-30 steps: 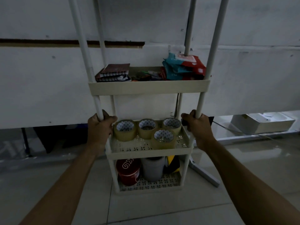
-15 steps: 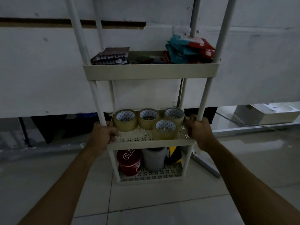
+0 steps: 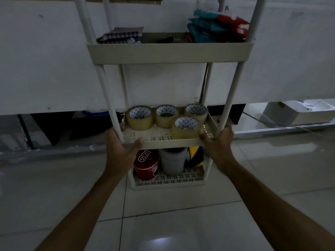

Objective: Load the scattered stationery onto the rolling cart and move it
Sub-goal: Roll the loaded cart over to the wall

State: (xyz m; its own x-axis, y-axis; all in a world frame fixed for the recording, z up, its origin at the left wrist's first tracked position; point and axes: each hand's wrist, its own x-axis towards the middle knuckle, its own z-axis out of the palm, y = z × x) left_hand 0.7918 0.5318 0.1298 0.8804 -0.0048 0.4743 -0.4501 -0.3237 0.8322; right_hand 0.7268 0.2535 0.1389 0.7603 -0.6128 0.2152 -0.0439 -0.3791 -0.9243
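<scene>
Both hands hold the middle shelf (image 3: 163, 141) of the rolling cart (image 3: 170, 53) at its front corners. The left hand (image 3: 119, 147) has its grip closed around the left corner, with the thumb lying on the front rim, and the right hand (image 3: 216, 140) has its grip closed around the right corner at the foot of the right post (image 3: 230, 98). One second earlier both hands held the posts higher up; now they are lower, at the shelf itself, and the cart appears nearer to the camera. Four tape rolls (image 3: 184, 126) stand on this shelf. On the shelf above lie notebooks (image 3: 120, 36) at the left and coloured packets (image 3: 217, 27) at the right. A red tin (image 3: 146, 165) and a grey container (image 3: 173, 161) stand on the bottom shelf. The cart stands on a pale tiled floor (image 3: 163, 223) in a dim room, before a white wall (image 3: 45, 60); a white box (image 3: 297, 111) lies at the far right.
</scene>
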